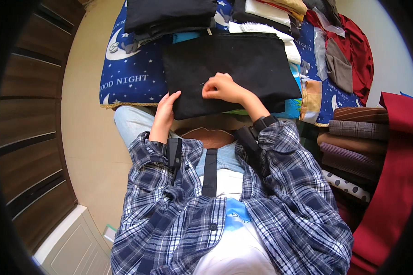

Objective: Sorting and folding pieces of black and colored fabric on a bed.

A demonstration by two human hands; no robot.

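In the head view, the black cloth [234,55] lies folded at the blue mat's [133,87] near edge. The left hand [166,107] points upward at its left edge — grip unclear. The right hand [224,88] angles inward over it, fingers curled narrow — contents hidden.

Floor, 8 to 11 o'clock: cream tile floor [89,146], glossy, with a faint straight seam near 9 o'clock.
Furniture, 8 to 10 o'clock: dark brown wood-grain panelling [36,80], wide boards parted by black strips with thin pale edging; door or drawer fronts, cannot tell which.
Furniture, 8 o'clock: off-white moulded panel [80,245], recessed rectangular profile, just beside the dark boards.
Surface, 2 o'clock: smooth pale expanse [376,50], floor or wall uncertain.
Light: bright, soft, fairly even; source unidentified.
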